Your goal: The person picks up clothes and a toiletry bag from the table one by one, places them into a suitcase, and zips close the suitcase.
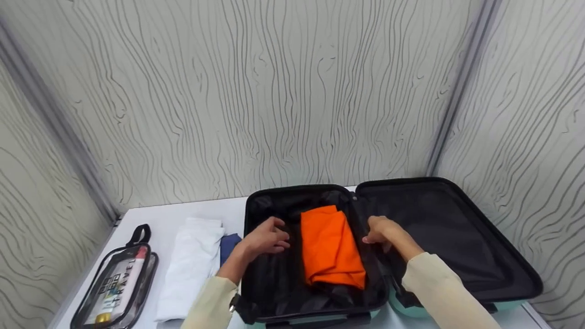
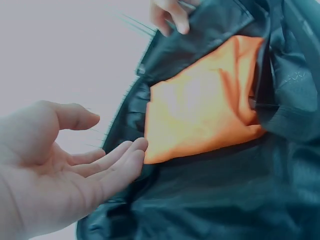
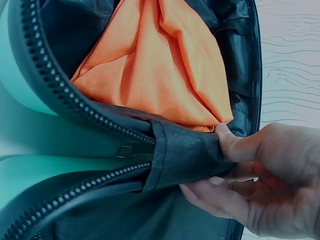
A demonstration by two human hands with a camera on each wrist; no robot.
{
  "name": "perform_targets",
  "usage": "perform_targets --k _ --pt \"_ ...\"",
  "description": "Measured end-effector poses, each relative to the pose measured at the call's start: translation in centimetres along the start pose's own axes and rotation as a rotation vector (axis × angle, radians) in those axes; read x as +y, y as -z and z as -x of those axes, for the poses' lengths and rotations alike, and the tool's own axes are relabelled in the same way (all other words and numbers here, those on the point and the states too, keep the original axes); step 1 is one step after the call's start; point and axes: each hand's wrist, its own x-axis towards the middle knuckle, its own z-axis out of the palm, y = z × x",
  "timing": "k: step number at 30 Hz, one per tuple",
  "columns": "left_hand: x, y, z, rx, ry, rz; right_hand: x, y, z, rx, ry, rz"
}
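A folded orange garment (image 1: pixel 331 246) lies in the left half of an open black-lined suitcase (image 1: pixel 274 292). My left hand (image 1: pixel 267 237) is over that half, left of the garment. Its fingers are loosely bent with nothing between them; in the left wrist view the fingertips (image 2: pixel 137 147) appear by the garment's edge. At the hinge side my right hand (image 1: pixel 384 230) hovers by the black fabric strip (image 3: pixel 190 155) joining the two halves. Thumb and fingers stand apart across the strip, the thumb near a corner of the garment; contact is hard to tell.
The suitcase's other half (image 1: pixel 438 237) lies open at the right. On the white table (image 1: pixel 146 214) to the left are folded white clothing (image 1: pixel 189 269), a dark blue cloth (image 1: pixel 228 244) and a clear travel pouch (image 1: pixel 114 288) with toiletries. Patterned wall panels (image 1: pixel 274 91) stand behind.
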Motion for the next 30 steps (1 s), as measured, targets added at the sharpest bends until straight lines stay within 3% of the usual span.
perform_targets --k 6,15,25,30 --pt "0.8 2.8 3.1 0.069 -0.099 0.036 0.4 0.3 0.1 -0.002 0.015 -0.055" --pt "-1.0 6.8 8.0 0.176 -0.135 0.019 0.3 0.2 0.1 -0.012 0.022 -0.103" --pt "-4.7 9.3 10.8 0.344 -0.092 -0.113 0.4 0.5 -0.1 -0.033 0.014 -0.113" --pt "-6.5 10.3 11.5 0.440 -0.070 -0.167 0.5 0.5 -0.1 -0.049 0.012 -0.124"
